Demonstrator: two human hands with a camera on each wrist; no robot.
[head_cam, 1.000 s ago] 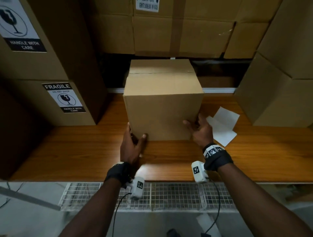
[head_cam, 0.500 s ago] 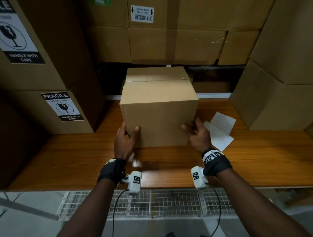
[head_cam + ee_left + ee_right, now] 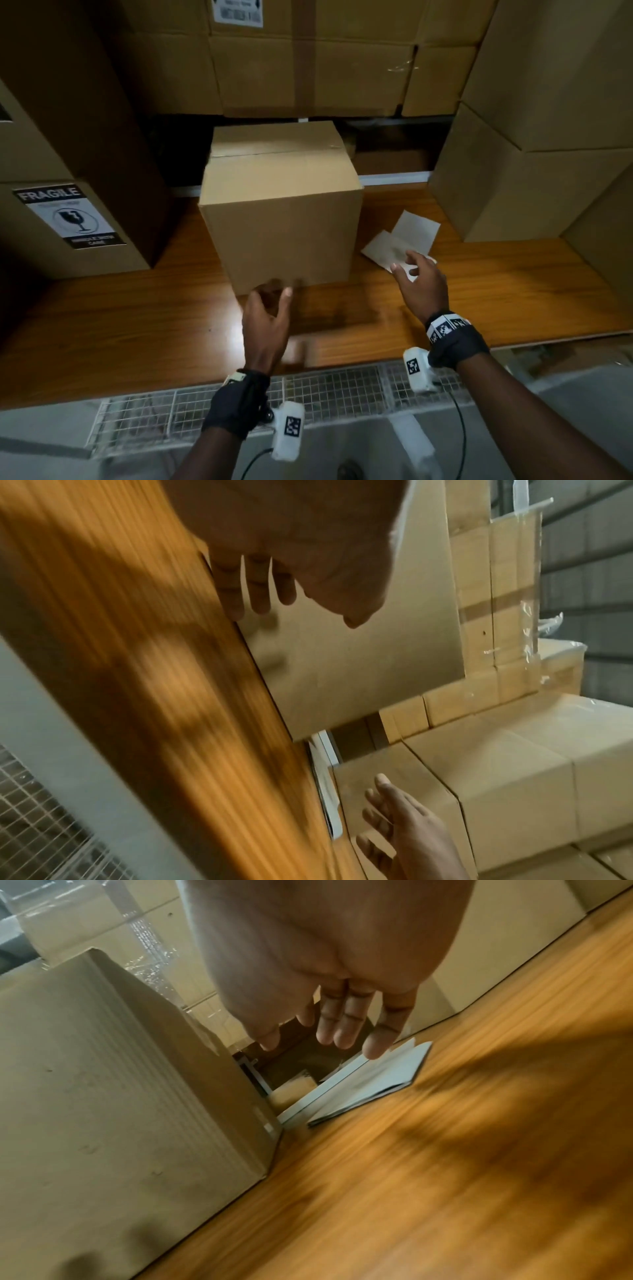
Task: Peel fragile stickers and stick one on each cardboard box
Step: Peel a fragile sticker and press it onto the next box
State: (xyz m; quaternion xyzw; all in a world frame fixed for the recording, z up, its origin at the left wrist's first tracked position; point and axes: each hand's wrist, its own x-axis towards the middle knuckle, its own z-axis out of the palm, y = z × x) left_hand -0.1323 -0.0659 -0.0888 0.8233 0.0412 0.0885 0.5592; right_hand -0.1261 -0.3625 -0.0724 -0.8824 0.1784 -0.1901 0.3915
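Plain corrugated box [image 3: 284, 219] mid-desk [image 3: 137, 318], glossy wood grain. Left hand [image 3: 265, 318] released at its lower corner. Right hand [image 3: 423, 281] loose, empty, over white sticker sheets [image 3: 404, 236] beside it. Stacked cartons [image 3: 534, 137] around.

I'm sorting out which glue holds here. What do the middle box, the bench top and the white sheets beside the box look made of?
Middle box: plain brown corrugated cardboard, matt, clear tape along its top seam. Bench top: wood or wood-look laminate, glossy; grain and a light reflection show. White sheets: thin paper, perhaps sticker sheets or backing; their printed side isn't visible.
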